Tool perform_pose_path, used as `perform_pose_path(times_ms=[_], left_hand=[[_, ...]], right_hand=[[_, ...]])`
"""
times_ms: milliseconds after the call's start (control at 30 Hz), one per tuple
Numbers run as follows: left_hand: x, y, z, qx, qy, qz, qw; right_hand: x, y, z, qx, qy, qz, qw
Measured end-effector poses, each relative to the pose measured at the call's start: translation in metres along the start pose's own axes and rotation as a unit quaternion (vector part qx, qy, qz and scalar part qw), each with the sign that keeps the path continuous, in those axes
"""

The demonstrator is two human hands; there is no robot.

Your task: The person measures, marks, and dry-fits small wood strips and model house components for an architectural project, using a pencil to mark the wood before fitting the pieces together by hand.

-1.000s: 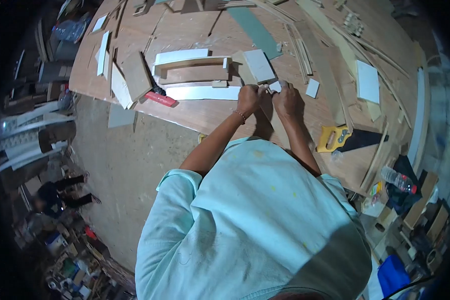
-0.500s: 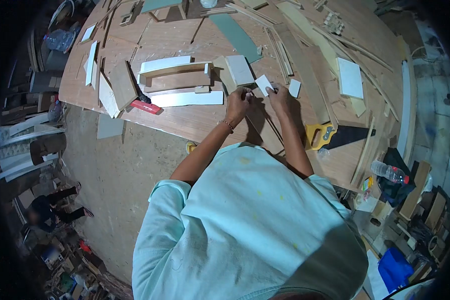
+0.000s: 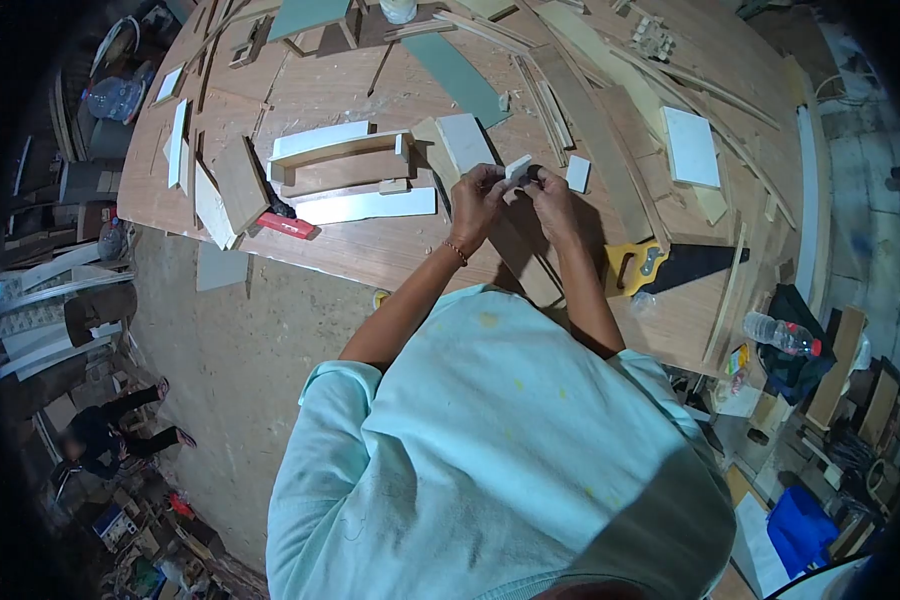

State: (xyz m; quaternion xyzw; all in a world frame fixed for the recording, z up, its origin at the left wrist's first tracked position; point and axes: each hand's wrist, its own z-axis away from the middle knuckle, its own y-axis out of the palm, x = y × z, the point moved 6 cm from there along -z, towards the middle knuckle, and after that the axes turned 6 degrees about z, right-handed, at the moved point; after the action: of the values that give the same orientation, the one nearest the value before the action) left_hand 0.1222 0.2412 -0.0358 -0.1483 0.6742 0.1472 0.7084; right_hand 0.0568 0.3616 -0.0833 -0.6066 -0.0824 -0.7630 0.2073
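Handling a white piece point(image 3: 517, 167) at twelve o'clock seems the step: right hand point(image 3: 552, 203) pinches it, left hand point(image 3: 477, 203) unclear; next calls for steadiness.

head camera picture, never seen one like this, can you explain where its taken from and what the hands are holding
There is no machine here: a person works bare-handed. The camera is worn on the head and looks forward and down, so the pale aqua shirt fills the lower middle. The left hand, with a bracelet at the wrist, and the right hand meet over a wooden table; together they hold a small white piece, partly hidden. Left of it lie an open wooden frame and a long white strip; to the right, a yellow-handled saw.
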Motion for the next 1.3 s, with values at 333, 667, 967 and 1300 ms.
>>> perform_pose_path(times_ms=[333,667,967,1300], left_hand=[[0.031,0.011,-0.012,0.004,-0.062,-0.130,0.990],[0.020,0.060,-0.024,0.056,0.052,-0.260,0.963],[0.003,0.039,-0.012,0.008,0.051,-0.209,0.977],[0.022,-0.026,0.007,-0.077,-0.108,0.125,0.983]], right_hand=[[0.000,-0.011,0.008,-0.069,0.022,0.078,0.994],[0.063,-0.068,0.038,-0.231,0.124,0.558,0.787],[0.044,-0.056,0.022,-0.269,0.041,0.494,0.826],[0.045,0.048,0.026,0.035,-0.003,-0.012,0.999]])
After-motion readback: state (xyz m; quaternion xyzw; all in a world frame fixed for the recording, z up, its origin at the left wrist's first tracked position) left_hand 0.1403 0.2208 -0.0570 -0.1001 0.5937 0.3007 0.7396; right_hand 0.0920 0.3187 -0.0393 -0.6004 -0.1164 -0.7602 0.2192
